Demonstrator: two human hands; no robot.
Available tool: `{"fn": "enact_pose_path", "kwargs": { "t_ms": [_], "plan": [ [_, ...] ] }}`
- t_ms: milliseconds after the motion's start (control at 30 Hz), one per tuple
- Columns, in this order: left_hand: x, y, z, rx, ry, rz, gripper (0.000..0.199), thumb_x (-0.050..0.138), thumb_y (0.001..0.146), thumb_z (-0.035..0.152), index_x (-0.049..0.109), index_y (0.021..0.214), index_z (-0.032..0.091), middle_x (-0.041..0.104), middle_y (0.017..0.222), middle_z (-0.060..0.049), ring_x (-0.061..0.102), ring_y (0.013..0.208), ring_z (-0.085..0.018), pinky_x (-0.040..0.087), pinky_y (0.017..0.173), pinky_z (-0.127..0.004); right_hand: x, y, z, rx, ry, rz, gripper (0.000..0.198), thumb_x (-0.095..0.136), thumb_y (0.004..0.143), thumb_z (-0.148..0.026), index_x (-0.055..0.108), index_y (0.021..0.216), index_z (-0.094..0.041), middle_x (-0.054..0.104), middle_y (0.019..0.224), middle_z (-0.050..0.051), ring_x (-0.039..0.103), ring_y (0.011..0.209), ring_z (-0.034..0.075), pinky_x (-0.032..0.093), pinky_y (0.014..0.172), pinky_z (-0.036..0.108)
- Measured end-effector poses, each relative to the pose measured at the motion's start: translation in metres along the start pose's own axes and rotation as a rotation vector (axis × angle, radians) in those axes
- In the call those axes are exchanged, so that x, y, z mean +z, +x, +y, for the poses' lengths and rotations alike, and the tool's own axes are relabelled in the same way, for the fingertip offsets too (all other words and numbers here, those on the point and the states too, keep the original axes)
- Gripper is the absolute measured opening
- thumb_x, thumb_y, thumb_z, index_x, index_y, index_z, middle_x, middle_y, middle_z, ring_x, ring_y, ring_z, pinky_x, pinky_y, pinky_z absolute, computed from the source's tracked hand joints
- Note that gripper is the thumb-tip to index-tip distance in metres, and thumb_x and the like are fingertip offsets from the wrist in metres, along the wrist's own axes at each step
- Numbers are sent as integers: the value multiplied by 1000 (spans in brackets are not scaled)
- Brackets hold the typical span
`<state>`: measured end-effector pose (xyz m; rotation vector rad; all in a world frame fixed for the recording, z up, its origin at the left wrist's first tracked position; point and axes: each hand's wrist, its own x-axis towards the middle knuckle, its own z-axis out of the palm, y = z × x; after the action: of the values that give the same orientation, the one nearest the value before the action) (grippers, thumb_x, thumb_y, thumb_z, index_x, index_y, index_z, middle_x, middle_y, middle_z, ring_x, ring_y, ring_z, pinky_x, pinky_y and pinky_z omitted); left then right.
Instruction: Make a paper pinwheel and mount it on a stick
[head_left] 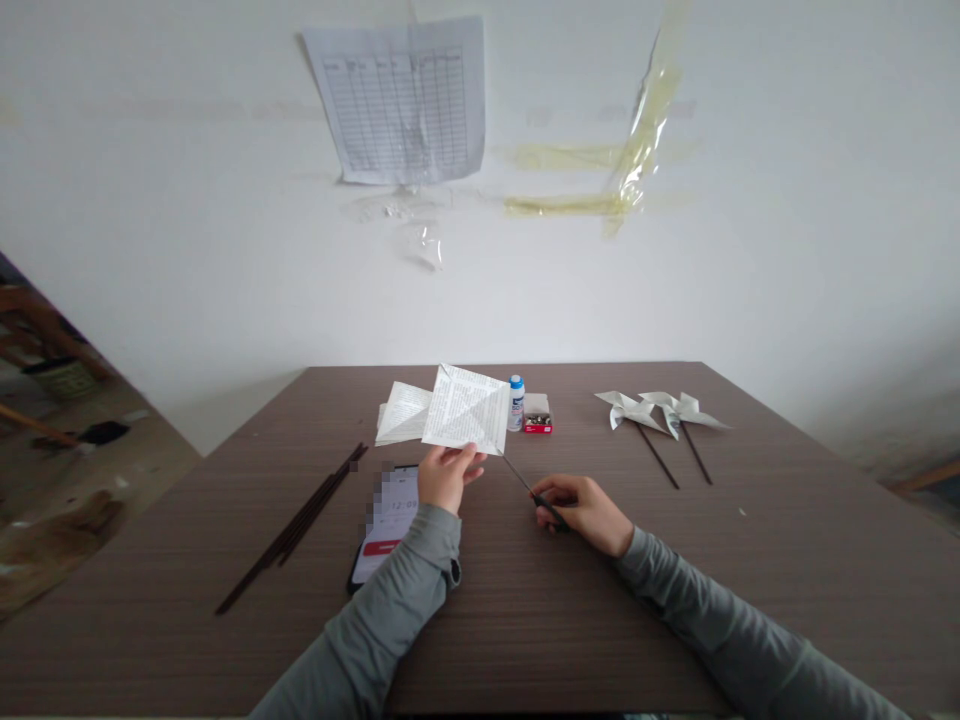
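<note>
Left hand [442, 480] pinches a creased paper square [469, 408] just beyond its grip; right hand [589, 513], curled around scissors [550, 510], slants them up-left to the square's nearer corner

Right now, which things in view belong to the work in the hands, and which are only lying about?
Probably belonging:
paper square, in the left hand
scissors, in the right hand
other paper sheets
dark sticks
two pinwheels
open red box
bottle, less surely

Probably just lying about:
phone
printed sheet on the wall
</note>
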<state>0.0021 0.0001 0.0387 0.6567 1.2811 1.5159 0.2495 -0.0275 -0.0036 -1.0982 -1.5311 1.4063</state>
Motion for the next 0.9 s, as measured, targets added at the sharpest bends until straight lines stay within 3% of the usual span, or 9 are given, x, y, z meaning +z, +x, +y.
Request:
{"fn": "enact_pose_path", "kwargs": {
  "t_ms": [200, 433, 667, 900],
  "plan": [
    [-1, 1, -1, 2, 19, -5, 40, 115, 82, 6, 78, 86, 19, 95, 90, -10, 99, 84, -30, 74, 67, -28, -1, 1, 1, -3, 0, -3, 51, 114, 76, -64, 92, 101, -25, 88, 76, 4, 75, 64, 23, 64, 65, 37],
    [1, -1, -1, -3, -4, 2, 32, 105, 88, -1, 79, 85, 18, 94, 87, -9, 96, 78, -26, 69, 61, -24, 1, 1, -1, 2, 19, 11, 48, 114, 75, -61, 93, 99, -24, 89, 75, 5, 74, 62, 23, 63, 65, 37],
    [-2, 3, -4, 12, 33, -14, 38, 115, 80, 9, 79, 86, 19, 94, 88, -9, 99, 86, -32, 72, 64, -28, 0, 2, 1, -3, 7, 2, 53, 116, 74, -64, 92, 99, -25, 88, 75, 4, 75, 63, 23, 65, 65, 37],
    [0, 0, 1, -5, 0, 3, 31, 107, 85, 2, 81, 84, 18, 94, 84, -8, 95, 76, -25, 66, 57, -22, 0, 3, 5, 7, 13, 4, 52, 115, 74, -63, 93, 100, -24, 86, 73, 4, 75, 63, 23, 64, 65, 36]
  ]
}}
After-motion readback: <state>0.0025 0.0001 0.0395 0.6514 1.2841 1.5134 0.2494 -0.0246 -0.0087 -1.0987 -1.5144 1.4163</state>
